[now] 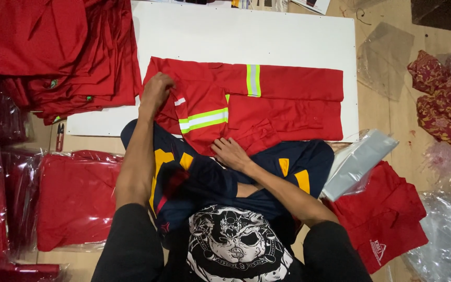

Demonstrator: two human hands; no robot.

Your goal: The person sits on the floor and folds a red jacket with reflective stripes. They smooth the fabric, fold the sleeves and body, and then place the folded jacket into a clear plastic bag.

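Observation:
A red work garment (267,99) with yellow and silver reflective stripes lies partly folded on a white board (246,36). My left hand (156,90) grips the cloth at its left edge, fingers closed on the fabric. My right hand (229,152) presses flat on the garment's near edge, just below a folded sleeve with a reflective band (203,119). I sit on the floor with my knees in dark blue and yellow shorts under my arms.
A pile of red garments (53,47) lies at the upper left. Bagged red garments (74,193) sit at the left, small snips (59,137) beside the board. Clear plastic bags (358,162) and another red garment (387,214) lie right. A patterned red cloth (442,104) sits far right.

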